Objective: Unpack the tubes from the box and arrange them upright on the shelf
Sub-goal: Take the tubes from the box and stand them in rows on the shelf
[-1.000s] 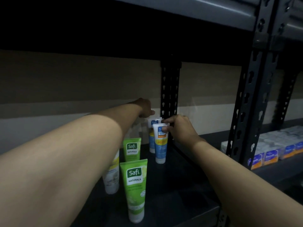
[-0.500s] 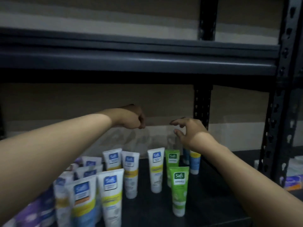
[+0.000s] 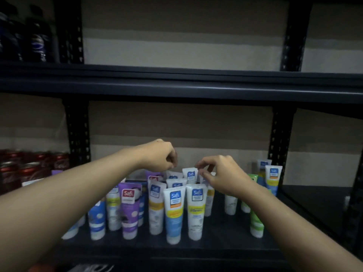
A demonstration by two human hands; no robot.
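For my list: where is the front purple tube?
Head view: front purple tube stands left of centre, between a blue tube and a white-yellow tube.

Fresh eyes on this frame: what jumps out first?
The left hand and right hand, fingers curled, hover close together over the back-row white tube at centre. Below, upright Safi tubes crowd the dark shelf, with a purple tube front left and a green tube at right. Red cans stand far left.

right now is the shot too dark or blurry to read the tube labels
Head view: dim overall, the shelf nearly black; the Safi logo on the front white tube is readable, its small print smeared; the red cans at left are murky and soft; the upper shelf edge is slightly bowed by the wide angle.
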